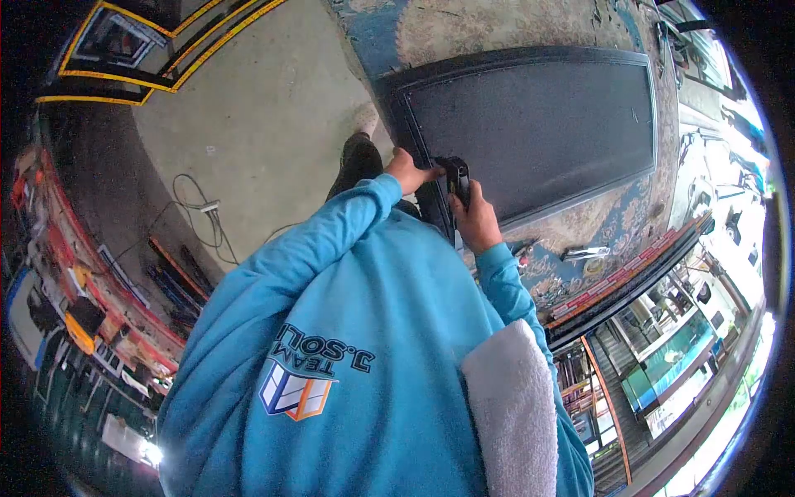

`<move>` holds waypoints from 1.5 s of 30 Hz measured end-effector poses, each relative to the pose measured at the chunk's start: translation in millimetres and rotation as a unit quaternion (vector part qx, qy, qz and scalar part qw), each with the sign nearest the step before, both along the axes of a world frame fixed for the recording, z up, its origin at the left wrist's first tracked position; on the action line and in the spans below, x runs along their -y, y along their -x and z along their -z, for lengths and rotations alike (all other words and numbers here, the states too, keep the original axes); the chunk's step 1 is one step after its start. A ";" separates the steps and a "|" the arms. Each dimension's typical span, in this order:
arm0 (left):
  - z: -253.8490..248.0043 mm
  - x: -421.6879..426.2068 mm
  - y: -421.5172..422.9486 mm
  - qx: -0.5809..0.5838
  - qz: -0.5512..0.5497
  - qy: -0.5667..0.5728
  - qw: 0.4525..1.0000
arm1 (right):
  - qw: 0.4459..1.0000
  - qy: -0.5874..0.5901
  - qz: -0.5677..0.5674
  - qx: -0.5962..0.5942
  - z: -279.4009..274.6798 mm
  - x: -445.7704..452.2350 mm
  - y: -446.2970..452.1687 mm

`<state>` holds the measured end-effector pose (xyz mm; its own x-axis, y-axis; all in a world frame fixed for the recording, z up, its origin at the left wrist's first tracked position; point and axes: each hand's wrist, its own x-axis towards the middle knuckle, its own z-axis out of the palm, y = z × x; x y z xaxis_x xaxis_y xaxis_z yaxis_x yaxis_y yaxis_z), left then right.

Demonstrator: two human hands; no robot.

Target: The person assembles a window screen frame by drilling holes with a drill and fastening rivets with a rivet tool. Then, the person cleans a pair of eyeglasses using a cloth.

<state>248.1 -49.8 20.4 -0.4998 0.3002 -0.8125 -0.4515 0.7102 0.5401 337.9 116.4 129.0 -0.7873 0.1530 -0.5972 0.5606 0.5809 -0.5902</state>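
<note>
A large dark framed panel with a mesh-like surface (538, 124) lies flat in front of me. My right hand (476, 222) is wrapped around a black hand tool (455, 176) with a rounded head, held over the panel's near left corner; its exact kind is unclear. Right beside the tool's head is my left hand (406, 172), its fingers closed at the frame's edge. Whatever small thing they may pinch there is hidden.
A patterned carpet (580, 217) lies under the panel, with a silver tool (585, 252) on it. Yellow-edged black frames (124, 79) are at upper left. A cable with a white power strip (210, 205) runs across the floor. Long stacked bars (625, 277) lie at right.
</note>
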 end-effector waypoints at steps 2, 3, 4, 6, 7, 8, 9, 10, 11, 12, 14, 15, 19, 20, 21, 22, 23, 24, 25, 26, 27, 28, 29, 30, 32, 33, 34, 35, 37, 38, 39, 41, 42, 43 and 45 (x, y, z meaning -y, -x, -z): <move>16.8 3.0 -6.9 -0.016 -0.003 -0.022 1.000 | 0.999 -0.016 -0.028 -0.010 0.8 -1.2 -0.4; 11.0 4.6 -4.9 -0.032 -0.005 -0.044 0.999 | 0.999 -0.014 -0.030 -0.010 -0.1 -0.7 0.5; 5.1 4.5 -3.9 -0.031 -0.007 -0.042 0.999 | 0.999 -0.016 -0.029 -0.007 -1.8 0.3 1.2; -11.3 2.2 -1.2 0.001 0.006 0.016 1.000 | 0.999 -0.018 -0.028 -0.003 -2.4 3.5 0.5; -17.2 1.7 0.0 0.002 0.004 0.016 1.000 | 1.000 -0.022 -0.016 0.002 -1.8 5.5 -0.7; -22.7 0.8 1.8 0.004 0.003 0.016 1.000 | 1.000 -0.026 -0.004 0.006 -1.6 6.8 -0.7; -23.1 0.1 2.6 0.005 0.002 0.016 1.000 | 1.000 -0.026 -0.005 0.006 -1.7 8.0 0.6; -20.2 -0.1 0.9 0.006 0.001 0.016 1.000 | 0.999 -0.037 -0.002 0.016 -1.6 9.7 1.4; -17.3 0.1 -2.2 -0.005 -0.005 0.012 1.000 | 0.999 -0.047 0.001 0.026 -1.2 11.1 1.3; -16.9 0.3 -2.8 -0.017 -0.010 0.008 1.000 | 0.999 -0.047 0.001 0.027 1.9 10.7 2.6; -15.1 2.7 -1.3 0.017 -0.037 -0.004 0.999 | 0.996 -0.080 -0.036 -0.002 10.6 9.1 6.3; -14.7 5.1 0.1 0.048 -0.065 -0.016 0.997 | 0.996 -0.080 -0.035 0.000 7.1 11.4 11.2; -18.6 15.4 1.4 0.121 -0.105 -0.111 0.981 | 0.993 -0.090 -0.059 0.038 -5.4 16.6 30.9; -23.5 12.8 1.0 0.123 -0.088 -0.102 0.983 | 0.991 -0.090 -0.067 0.070 -5.2 17.5 32.4; -30.4 10.4 -1.3 0.126 -0.067 -0.093 0.985 | 0.991 -0.090 -0.066 0.075 -6.9 19.9 34.4; -33.1 5.8 -5.0 0.128 -0.065 -0.095 0.985 | 0.989 -0.095 -0.080 0.084 -8.3 21.9 40.2; -35.3 -0.3 -7.5 0.104 -0.104 -0.092 0.985 | 0.986 -0.100 -0.096 0.091 -9.0 22.7 45.9; -34.7 -4.4 -9.3 0.081 -0.144 -0.090 0.982 | 0.985 -0.105 -0.096 0.092 -8.5 24.0 46.3; -32.1 -4.7 -8.8 0.041 -0.144 -0.133 0.980 | 0.984 -0.117 -0.096 0.093 -6.3 24.9 44.1; -29.8 -8.1 -10.5 0.043 -0.149 -0.137 0.978 | 0.982 -0.128 -0.098 0.094 -3.5 24.2 41.6; -33.9 -10.3 -13.7 0.027 -0.137 -0.107 0.984 | 0.985 -0.120 -0.095 0.079 -2.5 22.6 38.3; -36.9 -12.0 -14.4 0.010 -0.124 -0.076 0.989 | 0.984 -0.121 -0.098 0.081 -0.5 20.1 37.7; -39.3 -15.1 -13.2 0.031 -0.140 -0.071 0.987 | 0.987 -0.112 -0.098 0.067 1.3 17.2 38.1; -41.3 -17.8 -15.2 0.034 -0.140 -0.072 0.987 | 0.989 -0.103 -0.095 0.054 1.4 15.7 38.2; -45.7 -23.5 -14.7 0.023 -0.148 -0.003 0.989 | 0.990 -0.092 -0.088 0.058 0.9 15.1 40.9; -47.0 -22.5 -12.6 0.021 -0.148 -0.006 0.989 | 0.989 -0.099 -0.082 0.069 3.0 15.7 39.9; -48.2 -18.9 -12.3 0.034 -0.145 -0.026 0.989 | 0.988 -0.105 -0.075 0.082 3.7 15.8 37.7; -49.6 -16.7 -12.3 0.046 -0.142 -0.046 0.988 | 0.988 -0.107 -0.076 0.083 3.9 15.2 35.5; -48.5 -16.0 -13.0 0.043 -0.140 -0.037 0.988 | 0.990 -0.099 -0.072 0.068 4.4 16.9 34.1; -48.5 -15.6 -15.4 0.041 -0.137 -0.027 0.989 | 0.990 -0.098 -0.071 0.069 4.7 16.8 33.6; -52.2 -15.5 -16.3 0.042 -0.135 -0.027 0.990 | 0.989 -0.100 -0.084 0.076 3.0 16.8 35.0; -60.1 -16.2 -14.7 0.043 -0.147 -0.001 0.988 | 0.987 -0.104 -0.094 0.081 2.5 16.2 35.9; -56.1 -15.5 -16.8 0.041 -0.145 -0.002 0.989 | 0.982 -0.116 -0.112 0.094 3.6 15.5 36.6; -49.2 -14.2 -19.9 0.032 -0.152 -0.018 0.988 | 0.977 -0.127 -0.130 0.107 3.7 14.9 39.0; -46.2 -12.3 -20.2 0.020 -0.158 -0.032 0.987 | 0.975 -0.133 -0.133 0.121 0.9 15.1 46.9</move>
<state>268.3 -37.5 66.6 -0.5441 0.1855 -0.8183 -0.6674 0.4954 0.5560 291.0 101.3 128.1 -0.6610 0.1387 -0.7374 0.4740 0.8391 -0.2670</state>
